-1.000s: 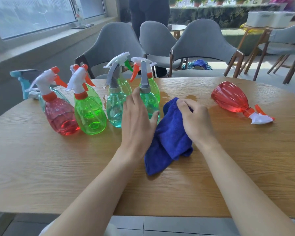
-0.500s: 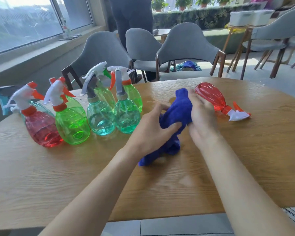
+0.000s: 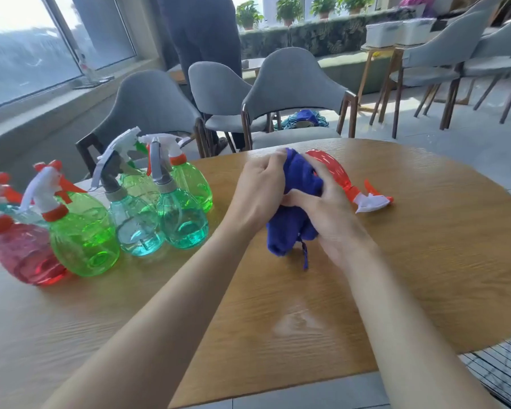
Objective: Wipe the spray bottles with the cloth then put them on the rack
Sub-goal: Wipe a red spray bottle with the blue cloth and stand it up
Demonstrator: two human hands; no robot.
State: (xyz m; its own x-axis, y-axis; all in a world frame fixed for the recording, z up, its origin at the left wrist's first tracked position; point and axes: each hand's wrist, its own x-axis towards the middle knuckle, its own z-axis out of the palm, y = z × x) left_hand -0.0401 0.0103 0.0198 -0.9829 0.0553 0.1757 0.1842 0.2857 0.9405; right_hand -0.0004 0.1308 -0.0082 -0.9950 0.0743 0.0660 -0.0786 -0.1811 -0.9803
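head view: gripped the blue cloth (image 3: 301, 178), left hand (image 3: 260, 187) and right hand (image 3: 331, 214) both curled round it, over the surface (image 3: 425, 261). saw the red bottle (image 3: 337, 169) lying just behind. needed a neat pad first, then a firm hold.

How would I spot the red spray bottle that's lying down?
Start at the round wooden table. Right behind the crumpled blue cloth lies a clear red plastic spray bottle with a white and orange trigger. It alone lies on its side; the other bottles stand upright, clustered at the table's left.
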